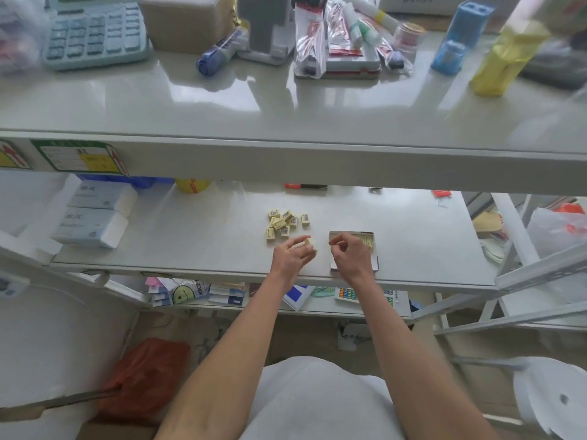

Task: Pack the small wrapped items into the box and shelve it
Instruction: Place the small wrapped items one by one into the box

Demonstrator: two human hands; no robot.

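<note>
Head view, looking down on a middle shelf [190,236] of a pale metal rack.

Left hand [293,254]: raised just above the shelf, fingers curled, grip pinching one small cream wrapped item [307,242] between thumb and fingertips. The item sits at the fingertips, clear of the shelf face as far as can be told.

Right hand [349,255]: over the near half of the open box [370,241], thumb and forefinger pressed together at the tips. Whether anything is held in that pinch cannot be told; the spot is too small and blurred.

The box lies flat on the shelf, near its front edge, just right of the left hand. Its far end shows cream contents with pale print; the near end is hidden under the right hand.

Loose pile of wrapped items [286,222]: roughly a dozen cream pieces with barcode labels, scattered on the shelf just behind the left hand and to the left of the box, several touching each other.

Other: two blue-and-white packs [95,214] stacked at the shelf's left end, well apart from the pile. On the glossy upper surface [286,106], a light blue calculator [95,33] at far left.
</note>
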